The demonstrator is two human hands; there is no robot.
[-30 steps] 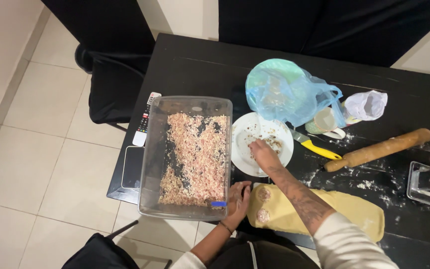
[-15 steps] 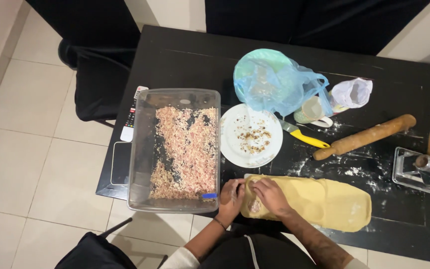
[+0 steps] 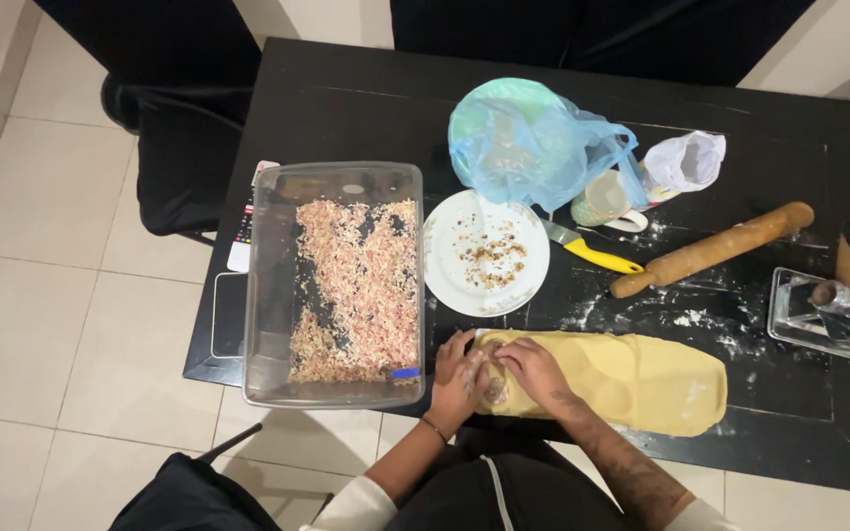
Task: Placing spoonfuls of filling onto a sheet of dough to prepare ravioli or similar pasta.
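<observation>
Since a second ago the right hand (image 3: 535,372) has left the white plate (image 3: 485,253) and come down onto the left end of the dough sheet (image 3: 612,380), joining the left hand (image 3: 459,379), which has stayed at that same end. Both hands now rest on the pale yellow dough with fingers curled loosely and thumbs drawn in toward each other, pinching or pressing a small spot of it between them; neither hand is closed into a fist, and whether anything lies under the fingertips cannot be told. Long and flat, the dough sheet lies along the near edge of the black table (image 3: 366,108), stretching from the hands off to the right. Just left of the hands stands a clear plastic tub (image 3: 336,285) holding a pinkish minced filling, its near corner close to the left hand. Beyond the hands, the plate carries only brownish crumbs. Farther back sit a light blue plastic bag (image 3: 528,143), a cup (image 3: 602,200) and a small white bag (image 3: 686,162). A yellow-handled knife (image 3: 592,251) lies just right of the plate, with a wooden rolling pin (image 3: 712,249) angled beyond it over scattered flour, and a metal pasta machine (image 3: 838,305) sits at the right edge.
</observation>
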